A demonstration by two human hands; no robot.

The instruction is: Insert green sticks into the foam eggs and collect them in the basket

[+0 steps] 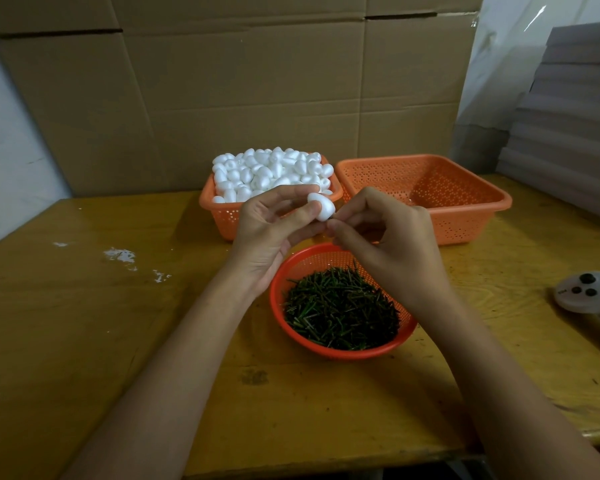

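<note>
My left hand [271, 233] pinches a white foam egg [323, 206] between thumb and fingers, above the table's middle. My right hand [381, 233] has its fingertips pinched together right at the egg's lower end; a dark tip shows there, but the stick itself is mostly hidden. Below both hands sits a round orange basket [281, 317] full of green sticks [340, 306]. Behind my left hand stands an orange rectangular basket [222, 216] heaped with foam eggs [271, 171]. To its right is a larger orange basket [465, 213], holding nothing that I can see.
The yellow wooden table [84, 323] has white crumbs [122, 255] at the left. A white round device with dark buttons [586, 292] lies at the right edge. Cardboard boxes [239, 81] form a wall behind the baskets, and stacked boards [568, 133] rise at the far right.
</note>
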